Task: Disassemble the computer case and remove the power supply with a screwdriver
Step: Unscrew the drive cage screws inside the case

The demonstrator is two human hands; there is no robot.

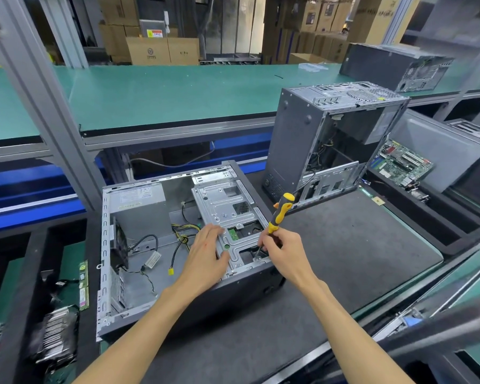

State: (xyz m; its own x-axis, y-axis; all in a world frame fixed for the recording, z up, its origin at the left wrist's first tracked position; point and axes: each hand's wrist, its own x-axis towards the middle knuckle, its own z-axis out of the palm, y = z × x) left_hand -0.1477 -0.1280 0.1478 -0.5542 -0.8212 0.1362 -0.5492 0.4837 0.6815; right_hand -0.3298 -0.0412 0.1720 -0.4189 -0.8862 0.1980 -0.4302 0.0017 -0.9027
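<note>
Two hands work inside the open computer case (178, 273), which lies on its side on the dark mat (358, 245) right in front of the person. Right hand (281, 252) has its fingers curled tight round the lower shaft of the yellow-and-black screwdriver (280, 213), handle tilting up and away, tip down on the near corner of the silver drive cage (227, 212), just below the fingertips. Left hand (207, 256) lies flat on that cage, fingers straight and slightly spread, pressing its near-left edge. Left of those fingers runs a bundle of yellow and black cables (182, 234), and beyond them, in the far-left corner of the case, sits the grey power supply (139, 209). Beyond the right hand a second case (324, 142) stands upright, side open. Further right, a green motherboard (402, 162) leans in a tray.
</note>
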